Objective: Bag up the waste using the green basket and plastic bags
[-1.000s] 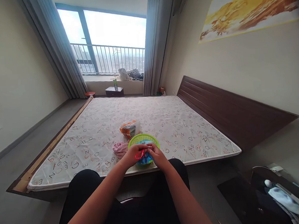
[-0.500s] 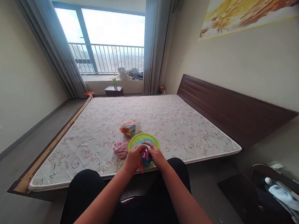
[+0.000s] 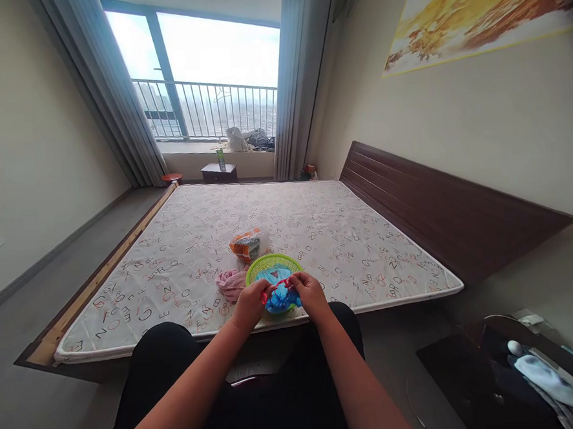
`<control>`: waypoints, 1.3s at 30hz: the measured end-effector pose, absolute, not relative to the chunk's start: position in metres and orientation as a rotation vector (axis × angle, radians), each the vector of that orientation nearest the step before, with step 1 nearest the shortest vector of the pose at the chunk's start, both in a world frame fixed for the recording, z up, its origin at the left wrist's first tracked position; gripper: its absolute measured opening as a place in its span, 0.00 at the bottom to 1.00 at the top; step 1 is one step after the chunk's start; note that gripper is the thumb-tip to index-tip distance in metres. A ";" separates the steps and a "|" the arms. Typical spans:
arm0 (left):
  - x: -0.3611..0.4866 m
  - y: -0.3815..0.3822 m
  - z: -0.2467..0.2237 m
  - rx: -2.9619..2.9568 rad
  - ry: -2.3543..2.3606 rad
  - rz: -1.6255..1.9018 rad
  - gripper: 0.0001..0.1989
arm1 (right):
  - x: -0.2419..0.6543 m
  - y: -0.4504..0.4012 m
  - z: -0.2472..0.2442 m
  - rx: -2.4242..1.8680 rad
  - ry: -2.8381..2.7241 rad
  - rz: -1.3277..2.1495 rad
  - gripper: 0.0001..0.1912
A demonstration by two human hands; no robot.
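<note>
Between my two hands a thin red cord (image 3: 281, 283) is stretched, low over a green plastic basket (image 3: 273, 259). My left hand (image 3: 252, 304) is closed on the cord's left end, and some red shows below its fingers. The fingertips of my right hand (image 3: 311, 295) pinch the other end. Inside the basket lie light-blue and darker-blue pieces (image 3: 283, 300) that look like plastic or cloth; their kind cannot be made out. Touching the basket's left side is a crumpled pink knitted cloth (image 3: 231, 285). Just behind stands an orange-and-clear plastic bag (image 3: 246, 245) with something dark in it.
The basket rests near the front edge of a letter-printed mattress (image 3: 173, 273). A dark wooden headboard (image 3: 441, 195) runs along the right. At the lower right is a dark open container (image 3: 524, 375) with cloth in it. A small nightstand (image 3: 219, 173) with a green bottle stands beyond the bed.
My hands were close together over the basket with red strands hanging down. Now they are apart, and the red cord spans the gap between them. The basket's blue contents show more.
</note>
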State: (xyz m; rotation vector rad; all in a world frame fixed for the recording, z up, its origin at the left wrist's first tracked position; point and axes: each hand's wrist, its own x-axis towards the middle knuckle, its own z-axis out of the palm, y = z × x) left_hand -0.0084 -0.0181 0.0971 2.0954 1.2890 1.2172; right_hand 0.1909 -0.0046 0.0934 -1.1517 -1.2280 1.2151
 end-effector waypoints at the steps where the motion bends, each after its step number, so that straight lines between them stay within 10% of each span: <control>1: -0.016 -0.016 0.093 2.089 1.342 1.155 0.16 | 0.201 -0.002 0.096 -1.181 -1.218 1.139 0.22; 15: -0.061 -0.007 0.031 1.597 1.050 0.995 0.33 | 0.212 -0.012 0.045 -1.403 -1.861 0.442 0.41; 18: -0.070 -0.018 0.007 1.544 1.025 1.049 0.40 | 0.186 -0.005 0.048 -1.564 -2.187 0.480 0.21; 20: -0.081 -0.023 -0.016 1.444 1.148 1.035 0.43 | 0.175 0.016 0.069 -1.696 -2.285 0.483 0.08; 31: -0.083 -0.017 -0.077 1.193 1.451 0.735 0.38 | 0.042 0.200 0.339 -1.152 -2.213 -0.166 0.15; 39: -0.082 -0.023 -0.079 1.419 1.298 0.617 0.39 | -0.067 0.263 0.387 -0.765 -2.211 -0.079 0.17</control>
